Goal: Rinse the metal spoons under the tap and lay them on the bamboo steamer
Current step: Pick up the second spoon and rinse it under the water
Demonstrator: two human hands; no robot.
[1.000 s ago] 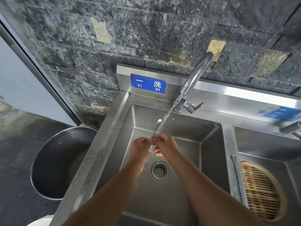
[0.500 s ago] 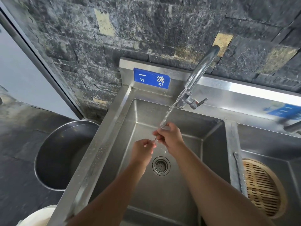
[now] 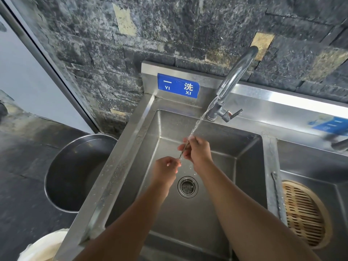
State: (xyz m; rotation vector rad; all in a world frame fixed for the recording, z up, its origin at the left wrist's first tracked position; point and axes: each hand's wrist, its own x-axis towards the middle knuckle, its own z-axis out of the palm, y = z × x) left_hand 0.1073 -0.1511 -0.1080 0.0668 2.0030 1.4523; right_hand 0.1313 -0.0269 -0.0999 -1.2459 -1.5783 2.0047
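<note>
Steel-grey thin metal spoon [image 3: 183, 151] slants over the stainless sink basin [image 3: 207, 213], under the curved chrome tap [image 3: 233, 80]. Right hand [image 3: 197, 150] pinches its far end, left hand [image 3: 165, 167] its near end. Round bamboo steamer [image 3: 303, 213] lies in the right basin.

Open basin floor all around the drain [image 3: 187, 187], plenty of room there. The tap [image 3: 233, 80] arches overhead at the back. The raised divider [image 3: 271, 178] stands between this sink and the bamboo steamer [image 3: 305, 215].

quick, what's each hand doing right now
Left hand: closed on the lower end of the spoon.
Right hand: closed on the spoon's upper end, under the water.
</note>
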